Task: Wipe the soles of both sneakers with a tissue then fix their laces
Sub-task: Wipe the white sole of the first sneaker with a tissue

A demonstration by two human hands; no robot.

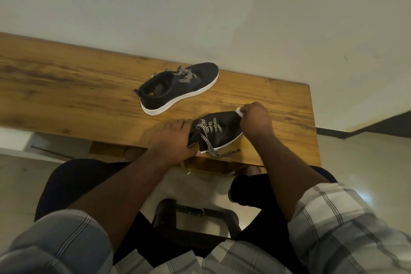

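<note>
At the lower left of the frame, a checked grey-and-white rolled sleeve [55,244] is cut off by the frame edge. The left hand [172,140] grips the heel end of the near black sneaker with a white sole [219,132], its fingers curled over the collar and hiding the heel. This sneaker lies at the near edge of the brown wood-grain table [66,87], centre frame, tilted onto its side. Its black-and-white zigzag laces [208,130] hang loose, one end trailing to the table edge.

Above it, in the middle of the frame, the second black sneaker with a white sole [180,88] stands upright and well apart, its patterned laces untied too.

To the right, the right hand [256,120] is closed at the near sneaker's toe, pinching a small white tissue [239,111]. Only a corner of the tissue shows; the sole it meets is hidden.

Below the table, a dark stool frame [195,220] stands on the pale floor [355,162] between dark trousers.
</note>
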